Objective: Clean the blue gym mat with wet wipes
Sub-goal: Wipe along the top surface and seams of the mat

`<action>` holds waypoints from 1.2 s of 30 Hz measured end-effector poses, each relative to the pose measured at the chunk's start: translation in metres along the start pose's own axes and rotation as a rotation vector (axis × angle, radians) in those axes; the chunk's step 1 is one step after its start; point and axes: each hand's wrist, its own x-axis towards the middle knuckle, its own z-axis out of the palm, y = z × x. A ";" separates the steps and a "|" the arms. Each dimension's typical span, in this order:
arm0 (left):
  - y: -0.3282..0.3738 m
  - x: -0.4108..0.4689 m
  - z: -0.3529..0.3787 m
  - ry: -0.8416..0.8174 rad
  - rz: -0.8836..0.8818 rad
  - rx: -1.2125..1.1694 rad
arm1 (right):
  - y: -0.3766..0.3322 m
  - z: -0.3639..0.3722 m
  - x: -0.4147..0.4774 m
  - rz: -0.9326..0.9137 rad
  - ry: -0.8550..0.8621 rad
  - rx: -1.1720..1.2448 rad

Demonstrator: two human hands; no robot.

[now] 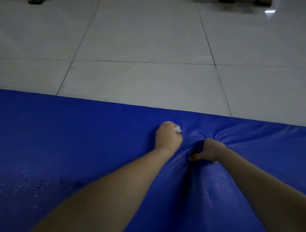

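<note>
The blue gym mat (74, 135) fills the lower half of the view, its far edge running from left to right across the middle. My left hand (168, 138) grips a crumpled white wet wipe (177, 128) and holds it against the mat near the far edge. Just to its right, my right hand (206, 151) clutches a bunched fold of the mat's cover, which puckers into creases around the fingers. Small wet drops and pale specks show on the mat at the lower left and right.
Beyond the mat lies a pale tiled floor (149, 41) with dark grout lines. Dark objects (243, 2) sit at the top right edge and another dark object (35, 1) at the top left.
</note>
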 end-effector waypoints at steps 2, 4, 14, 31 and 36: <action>0.026 -0.013 0.025 -0.115 0.156 0.045 | -0.003 -0.002 0.002 -0.013 -0.020 -0.018; 0.034 -0.022 0.037 -0.196 0.307 0.112 | -0.008 -0.005 0.002 0.006 -0.058 -0.028; -0.090 -0.006 -0.089 -0.048 0.175 0.334 | -0.004 -0.007 -0.001 0.045 -0.097 0.014; -0.083 -0.017 -0.104 -0.118 -0.221 0.074 | -0.021 0.043 -0.078 0.102 -0.095 0.037; -0.011 -0.026 -0.008 -0.215 0.164 0.144 | -0.020 0.037 -0.067 0.090 -0.059 -0.005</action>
